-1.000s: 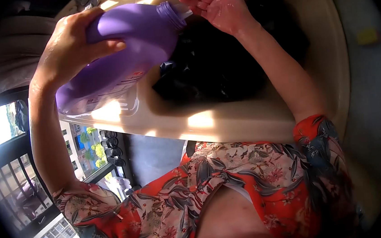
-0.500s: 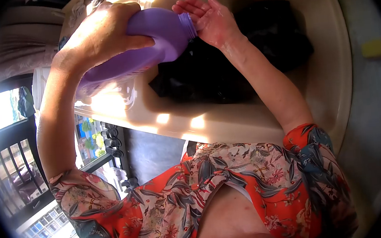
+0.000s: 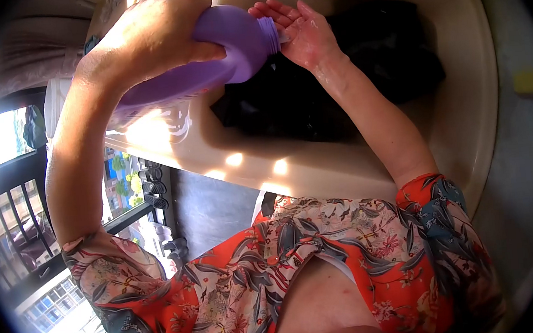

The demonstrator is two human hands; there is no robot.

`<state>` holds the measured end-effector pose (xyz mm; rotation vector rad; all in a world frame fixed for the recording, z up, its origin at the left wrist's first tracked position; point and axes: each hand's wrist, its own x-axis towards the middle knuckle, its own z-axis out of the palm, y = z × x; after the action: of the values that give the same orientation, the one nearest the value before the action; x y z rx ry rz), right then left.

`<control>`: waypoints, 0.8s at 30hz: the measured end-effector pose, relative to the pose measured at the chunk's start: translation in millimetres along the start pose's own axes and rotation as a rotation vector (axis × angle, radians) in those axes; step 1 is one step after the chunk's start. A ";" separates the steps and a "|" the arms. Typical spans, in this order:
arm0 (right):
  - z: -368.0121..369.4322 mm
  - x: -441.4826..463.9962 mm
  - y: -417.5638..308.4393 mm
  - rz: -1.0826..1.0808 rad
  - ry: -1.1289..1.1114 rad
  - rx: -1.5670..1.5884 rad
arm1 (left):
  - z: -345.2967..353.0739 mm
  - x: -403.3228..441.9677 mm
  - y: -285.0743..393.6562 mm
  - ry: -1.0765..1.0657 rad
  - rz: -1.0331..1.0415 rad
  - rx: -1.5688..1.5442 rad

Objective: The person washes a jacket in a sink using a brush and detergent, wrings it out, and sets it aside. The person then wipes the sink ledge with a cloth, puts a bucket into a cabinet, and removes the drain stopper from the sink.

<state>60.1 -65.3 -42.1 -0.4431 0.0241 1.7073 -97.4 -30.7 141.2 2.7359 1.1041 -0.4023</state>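
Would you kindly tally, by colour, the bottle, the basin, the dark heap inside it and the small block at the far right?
Purple: 1, bottle
Beige: 1, basin
Black: 1, heap (separate pieces unclear)
Yellow: 1, block
Total: 4

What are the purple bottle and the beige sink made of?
The purple bottle looks like smooth plastic, its ridged neck the same purple. The beige sink has a smooth sheen, maybe ceramic or plastic; I can't tell which.
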 end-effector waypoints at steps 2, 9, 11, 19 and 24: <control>-0.7 0.3 1.0 0.018 -0.003 0.024 | -0.5 -1.0 1.8 -0.012 -0.023 -0.005; 3.5 1.5 4.9 0.057 -0.009 0.045 | 1.8 -10.9 -4.5 0.027 -0.028 0.025; 3.6 1.4 5.3 0.069 -0.003 0.038 | 1.9 -12.7 -5.4 0.027 -0.032 0.021; 3.8 3.3 3.6 0.154 0.013 -0.146 | -7.5 -41.7 -18.9 0.104 -0.097 -0.102; 6.9 -11.1 -24.7 0.340 -0.075 -0.143 | -9.9 -61.9 -41.0 0.261 -0.119 -0.224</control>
<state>83.1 -69.2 -26.7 -0.5012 -0.0820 2.0683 -166.9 -39.5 167.5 2.5826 1.2910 0.0660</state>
